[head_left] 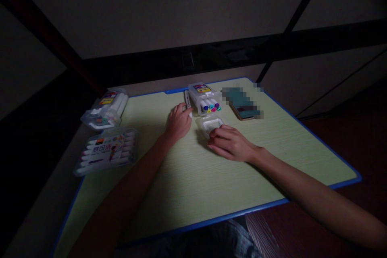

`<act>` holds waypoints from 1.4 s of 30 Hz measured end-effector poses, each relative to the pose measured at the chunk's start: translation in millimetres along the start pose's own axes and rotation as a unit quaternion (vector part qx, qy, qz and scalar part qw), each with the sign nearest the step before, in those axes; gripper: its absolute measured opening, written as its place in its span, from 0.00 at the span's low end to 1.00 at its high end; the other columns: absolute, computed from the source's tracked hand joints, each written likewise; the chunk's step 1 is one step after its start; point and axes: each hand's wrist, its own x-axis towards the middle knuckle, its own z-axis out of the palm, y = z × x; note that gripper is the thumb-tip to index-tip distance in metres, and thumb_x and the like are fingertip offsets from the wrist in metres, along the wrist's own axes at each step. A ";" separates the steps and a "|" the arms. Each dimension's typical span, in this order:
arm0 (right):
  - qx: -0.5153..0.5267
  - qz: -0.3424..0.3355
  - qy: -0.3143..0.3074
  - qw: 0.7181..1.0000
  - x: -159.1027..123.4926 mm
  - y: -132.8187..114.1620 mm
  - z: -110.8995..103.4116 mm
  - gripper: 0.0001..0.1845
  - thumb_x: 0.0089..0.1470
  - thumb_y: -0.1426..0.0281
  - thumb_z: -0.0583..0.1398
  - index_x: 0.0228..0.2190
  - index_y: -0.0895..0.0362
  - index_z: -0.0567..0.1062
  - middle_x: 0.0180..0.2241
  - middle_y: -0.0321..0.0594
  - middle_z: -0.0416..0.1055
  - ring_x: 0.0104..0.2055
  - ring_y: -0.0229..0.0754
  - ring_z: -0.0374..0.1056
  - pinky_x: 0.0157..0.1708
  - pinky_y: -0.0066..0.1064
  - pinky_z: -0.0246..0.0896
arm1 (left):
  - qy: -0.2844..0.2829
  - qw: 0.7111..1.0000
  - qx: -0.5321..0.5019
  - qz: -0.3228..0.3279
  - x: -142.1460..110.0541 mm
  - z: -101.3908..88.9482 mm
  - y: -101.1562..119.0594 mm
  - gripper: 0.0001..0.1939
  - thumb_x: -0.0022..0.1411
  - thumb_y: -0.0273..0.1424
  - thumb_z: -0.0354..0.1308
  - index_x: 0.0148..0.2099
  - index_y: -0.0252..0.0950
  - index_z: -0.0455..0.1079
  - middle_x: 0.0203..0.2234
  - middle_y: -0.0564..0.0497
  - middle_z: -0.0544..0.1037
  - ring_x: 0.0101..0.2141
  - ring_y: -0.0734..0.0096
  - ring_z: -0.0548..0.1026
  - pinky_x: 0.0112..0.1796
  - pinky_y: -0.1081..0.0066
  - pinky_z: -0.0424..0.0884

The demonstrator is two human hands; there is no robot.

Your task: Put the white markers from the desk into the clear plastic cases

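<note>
A white marker point(188, 101) lies on the table, pointing away from me, and my left hand point(179, 123) has its fingers closed around the near end. Just right of the marker is a clear plastic marker case point(203, 96) with several capped markers inside, their coloured ends facing me. Its open lid point(208, 124) hangs toward me on the tabletop. My right hand point(227, 142) is beside the lid with curled fingers, overlapping its near right corner. Whatever those fingers may hold is hidden.
A mosaic-blurred phone point(243, 105) lies right of the case. At the left edge of the blue-rimmed table point(187, 193) sit a second clear marker case point(106, 108) and a flat case of markers point(107, 151). A wall point(181, 16) rises behind the table.
</note>
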 end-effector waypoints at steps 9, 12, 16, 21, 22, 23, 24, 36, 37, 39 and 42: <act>-0.002 0.000 0.000 1.000 -0.4 -0.5 0.4 0.10 0.57 0.72 0.52 0.28 0.61 0.72 0.28 0.42 0.68 0.29 0.37 0.61 0.30 0.29 0.57 | 0.054 0.997 0.018 -0.053 -0.3 -4.3 2.4 0.12 0.55 0.27 0.50 0.43 0.33 0.66 0.41 0.44 0.69 0.43 0.62 0.66 0.45 0.65 0.63; -0.001 -0.002 0.000 1.000 0.0 -0.4 0.8 0.10 0.57 0.72 0.53 0.28 0.61 0.72 0.28 0.42 0.68 0.29 0.37 0.61 0.30 0.29 0.57 | 0.063 0.990 0.050 -0.119 -1.0 -6.9 3.9 0.11 0.54 0.32 0.54 0.40 0.34 0.65 0.38 0.45 0.70 0.41 0.60 0.66 0.42 0.64 0.64; -0.007 -0.005 -0.003 1.000 0.4 0.2 0.6 0.11 0.58 0.71 0.51 0.28 0.60 0.71 0.28 0.41 0.67 0.29 0.37 0.60 0.30 0.29 0.56 | 0.039 0.985 0.080 -0.148 -2.0 -8.7 6.4 0.12 0.53 0.37 0.56 0.35 0.35 0.64 0.35 0.45 0.70 0.39 0.59 0.67 0.40 0.63 0.63; -0.007 -0.005 -0.009 1.000 0.1 -0.4 0.0 0.13 0.58 0.71 0.50 0.27 0.60 0.71 0.27 0.41 0.67 0.29 0.37 0.60 0.30 0.29 0.56 | 0.001 0.984 0.085 -0.158 -0.8 -7.7 6.1 0.12 0.55 0.39 0.53 0.32 0.35 0.66 0.33 0.45 0.71 0.39 0.58 0.69 0.38 0.63 0.63; -0.005 -0.003 -0.010 1.000 0.1 -0.6 0.1 0.13 0.58 0.71 0.50 0.27 0.60 0.71 0.27 0.41 0.67 0.29 0.37 0.60 0.30 0.29 0.56 | -0.005 0.984 0.083 -0.157 -0.3 -7.1 5.4 0.12 0.55 0.40 0.53 0.32 0.35 0.66 0.32 0.44 0.72 0.39 0.58 0.69 0.38 0.63 0.63; -0.002 -0.002 -0.012 1.000 0.2 -0.7 0.2 0.13 0.58 0.71 0.50 0.27 0.60 0.71 0.27 0.41 0.67 0.29 0.37 0.61 0.29 0.29 0.56 | -0.009 0.984 0.082 -0.156 0.1 -6.5 4.7 0.12 0.55 0.40 0.52 0.31 0.35 0.67 0.32 0.44 0.72 0.39 0.58 0.69 0.38 0.63 0.63; 0.000 0.000 -0.013 1.000 0.3 -0.8 0.3 0.12 0.58 0.71 0.51 0.27 0.60 0.71 0.28 0.41 0.67 0.29 0.37 0.61 0.29 0.30 0.56 | -0.012 0.985 0.080 -0.155 0.5 -5.9 4.0 0.12 0.55 0.40 0.52 0.30 0.35 0.67 0.32 0.44 0.72 0.38 0.57 0.69 0.37 0.63 0.63; 0.005 -0.001 -0.015 1.000 0.2 -0.3 2.2 0.12 0.57 0.71 0.52 0.27 0.61 0.71 0.27 0.42 0.67 0.29 0.37 0.60 0.30 0.29 0.56 | -0.030 0.985 0.076 -0.152 2.8 -4.6 -0.2 0.12 0.55 0.34 0.49 0.28 0.34 0.70 0.27 0.46 0.74 0.30 0.63 0.72 0.31 0.67 0.63; 0.006 -0.002 -0.015 1.000 0.2 -0.4 2.3 0.12 0.57 0.71 0.51 0.27 0.61 0.71 0.28 0.42 0.67 0.29 0.37 0.60 0.30 0.29 0.56 | -0.027 0.985 0.071 -0.152 3.1 -4.5 -1.0 0.12 0.55 0.34 0.49 0.28 0.35 0.70 0.27 0.46 0.74 0.30 0.64 0.72 0.31 0.67 0.62; 0.007 -0.002 -0.014 1.000 0.3 -0.5 2.3 0.12 0.58 0.71 0.51 0.27 0.61 0.71 0.28 0.42 0.67 0.29 0.37 0.61 0.30 0.29 0.56 | -0.013 0.986 0.061 -0.155 3.7 -4.3 -2.6 0.12 0.55 0.33 0.48 0.27 0.35 0.70 0.26 0.47 0.73 0.29 0.65 0.71 0.31 0.68 0.62; 0.007 -0.002 -0.014 1.000 0.3 -0.8 2.3 0.12 0.58 0.71 0.51 0.27 0.61 0.71 0.28 0.42 0.67 0.29 0.37 0.61 0.30 0.29 0.56 | 0.017 0.986 0.041 -0.159 4.4 -4.0 -4.4 0.12 0.55 0.33 0.48 0.24 0.36 0.68 0.24 0.49 0.72 0.27 0.67 0.70 0.30 0.68 0.61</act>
